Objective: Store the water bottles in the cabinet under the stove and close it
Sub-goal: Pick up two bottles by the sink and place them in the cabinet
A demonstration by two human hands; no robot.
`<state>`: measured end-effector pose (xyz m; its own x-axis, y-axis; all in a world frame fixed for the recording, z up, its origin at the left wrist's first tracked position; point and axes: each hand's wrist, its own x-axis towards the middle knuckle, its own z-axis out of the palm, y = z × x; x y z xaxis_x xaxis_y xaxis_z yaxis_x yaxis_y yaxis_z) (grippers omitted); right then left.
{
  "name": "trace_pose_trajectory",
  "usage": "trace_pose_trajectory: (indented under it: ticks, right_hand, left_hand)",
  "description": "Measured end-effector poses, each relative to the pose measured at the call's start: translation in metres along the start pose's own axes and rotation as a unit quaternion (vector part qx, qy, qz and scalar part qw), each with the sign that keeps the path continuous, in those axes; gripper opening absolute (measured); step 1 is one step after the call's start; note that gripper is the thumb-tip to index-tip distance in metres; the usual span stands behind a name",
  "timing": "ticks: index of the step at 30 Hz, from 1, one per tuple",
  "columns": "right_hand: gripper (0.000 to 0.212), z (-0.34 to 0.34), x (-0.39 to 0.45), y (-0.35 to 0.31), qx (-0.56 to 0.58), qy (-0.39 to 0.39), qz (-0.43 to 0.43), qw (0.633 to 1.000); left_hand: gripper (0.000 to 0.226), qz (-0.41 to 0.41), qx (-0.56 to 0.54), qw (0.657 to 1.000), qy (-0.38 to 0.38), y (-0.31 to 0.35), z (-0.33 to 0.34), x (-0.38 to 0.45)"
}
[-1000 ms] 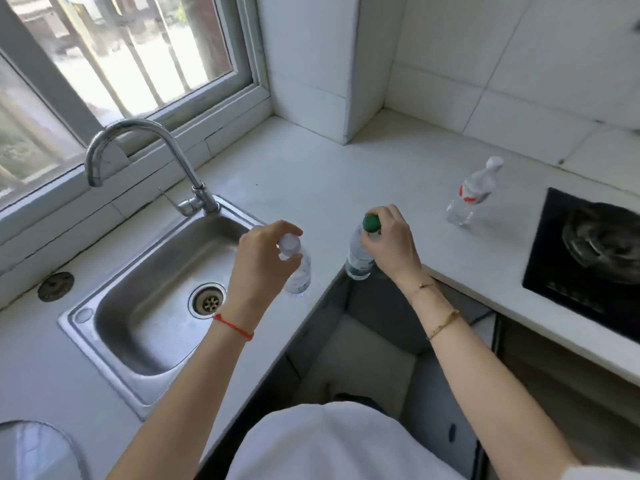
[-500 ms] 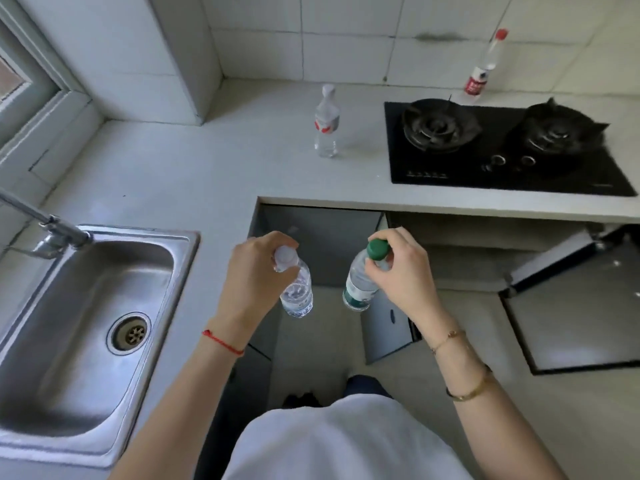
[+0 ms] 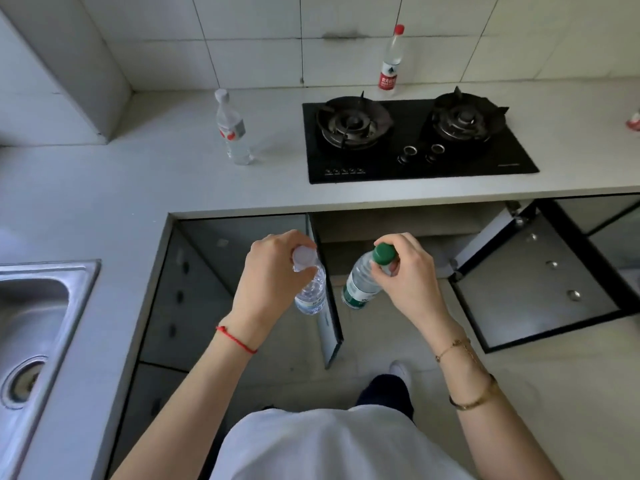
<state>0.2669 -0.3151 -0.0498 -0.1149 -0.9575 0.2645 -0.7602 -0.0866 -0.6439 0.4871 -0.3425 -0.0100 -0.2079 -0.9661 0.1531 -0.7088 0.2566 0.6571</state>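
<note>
My left hand point(image 3: 268, 271) grips a clear water bottle with a white cap point(image 3: 311, 292) by its top. My right hand point(image 3: 405, 271) holds a green-capped, green-labelled bottle point(image 3: 360, 285) by its neck. Both bottles hang in front of the open cabinet point(image 3: 388, 233) under the black two-burner stove point(image 3: 415, 140). Its two doors stand swung out: the left door point(image 3: 329, 327) edge-on between the bottles, the right door point(image 3: 540, 285) wide open. A third bottle with a white cap point(image 3: 233, 129) stands on the counter left of the stove. A red-capped bottle point(image 3: 391, 60) stands against the wall behind the stove.
The grey L-shaped counter point(image 3: 104, 202) runs from the steel sink point(image 3: 31, 327) at the left to the stove. The tiled floor point(image 3: 554, 393) lies below, with my foot point(image 3: 400, 372) near the left door. A small red and white object point(image 3: 633, 121) shows at the right edge.
My view has swung from the sink and window round to the stove. Both hands, each still holding its bottle, now hang lower in front of the open cabinet.
</note>
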Motion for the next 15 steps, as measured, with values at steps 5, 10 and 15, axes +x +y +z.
trace_pose_trajectory:
  ticks: [5,10,15]
  right_hand:
    - [0.024,-0.038,0.03,0.082,0.0,-0.06,-0.048,0.997]
    - [0.023,-0.061,0.062,0.156,-0.003,-0.132,-0.076,0.988]
    - [0.024,-0.053,0.092,0.212,0.011,-0.157,-0.073,0.985]
  left_hand:
    - [0.029,-0.055,-0.006,0.998,0.034,0.051,0.072,0.024]
    - [0.029,-0.117,-0.017,0.991,0.068,0.088,0.14,0.046]
    - [0.028,-0.163,-0.029,0.982,0.089,0.094,0.202,0.075]
